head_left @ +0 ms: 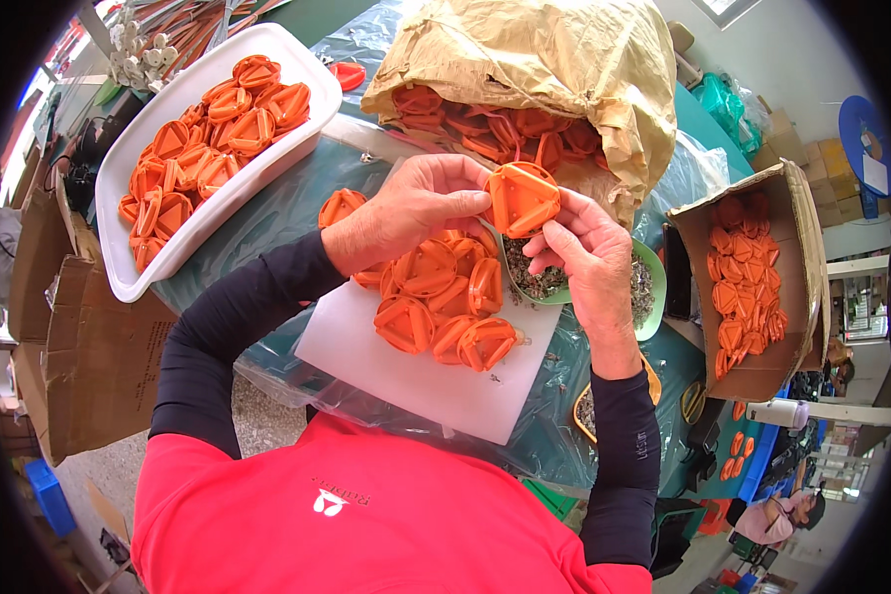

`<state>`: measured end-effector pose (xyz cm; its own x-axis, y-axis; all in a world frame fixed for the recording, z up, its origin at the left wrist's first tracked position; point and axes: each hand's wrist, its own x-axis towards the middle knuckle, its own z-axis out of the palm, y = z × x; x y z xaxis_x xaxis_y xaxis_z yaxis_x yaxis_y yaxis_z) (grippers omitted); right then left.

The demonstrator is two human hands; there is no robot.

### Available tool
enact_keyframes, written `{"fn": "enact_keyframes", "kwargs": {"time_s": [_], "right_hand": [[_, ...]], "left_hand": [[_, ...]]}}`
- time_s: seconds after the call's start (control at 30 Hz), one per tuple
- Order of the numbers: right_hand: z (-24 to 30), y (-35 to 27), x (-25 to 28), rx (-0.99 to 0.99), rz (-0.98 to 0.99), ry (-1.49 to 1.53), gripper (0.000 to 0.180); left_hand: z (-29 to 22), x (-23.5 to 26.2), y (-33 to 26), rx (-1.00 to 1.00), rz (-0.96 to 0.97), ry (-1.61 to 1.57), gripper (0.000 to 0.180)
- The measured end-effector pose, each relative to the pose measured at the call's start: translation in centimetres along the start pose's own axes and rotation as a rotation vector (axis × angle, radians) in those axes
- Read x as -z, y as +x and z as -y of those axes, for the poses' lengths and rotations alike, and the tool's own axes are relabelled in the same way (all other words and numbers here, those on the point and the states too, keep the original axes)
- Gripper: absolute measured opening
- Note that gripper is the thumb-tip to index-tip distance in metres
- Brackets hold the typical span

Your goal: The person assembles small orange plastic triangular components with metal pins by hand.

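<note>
Between my two hands, above the worktable, I hold a round orange plastic part (521, 201) with raised bars in a triangle. My left hand (421, 203) pinches its left edge between thumb and fingers. The fingers of my right hand (589, 247) close on its right edge. Below lies a pile of similar orange parts (428, 269), heaped on a white board (366, 348). Just beyond the held part, a tan sack (554, 54) gapes toward me, more orange parts inside. Green dishes (653, 319) of small metallic-looking pieces sit under and beside my right hand.
At left, a white tub (267, 163) holds many orange parts. An open cardboard box (777, 351) at right holds more. A yellow-rimmed tray (653, 381) lies by my right forearm. Another cardboard box (104, 346) stands at lower left. A person (767, 517) is far off at lower right.
</note>
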<state>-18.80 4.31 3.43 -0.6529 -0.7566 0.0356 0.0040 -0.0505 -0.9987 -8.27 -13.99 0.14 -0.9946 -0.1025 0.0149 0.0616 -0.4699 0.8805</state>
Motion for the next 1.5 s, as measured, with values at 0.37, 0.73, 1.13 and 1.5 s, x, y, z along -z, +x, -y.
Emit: {"fn": "enact_keyframes", "kwargs": {"time_s": [0.37,0.73,1.13,1.5], "right_hand": [[-0.3,0.4,-0.1,-0.036,0.021,-0.012,0.033],[-0.8,2.5,3.8,-0.159,-0.057,-0.059,0.031],[-3.9,5.3,2.7,0.132,-0.100,-0.842,0.019],[-1.3,3.4,0.1,-0.087,-0.056,-0.159,0.032]], "left_hand": [[0.3,0.9,0.2,0.022,-0.011,-0.002,0.019],[-3.7,4.9,1.0,-0.077,0.079,1.473,0.012],[2.6,6.7,9.7,-0.675,-0.153,1.673,0.013],[-1.2,3.5,2.6,-0.013,-0.042,0.394,0.023]]}}
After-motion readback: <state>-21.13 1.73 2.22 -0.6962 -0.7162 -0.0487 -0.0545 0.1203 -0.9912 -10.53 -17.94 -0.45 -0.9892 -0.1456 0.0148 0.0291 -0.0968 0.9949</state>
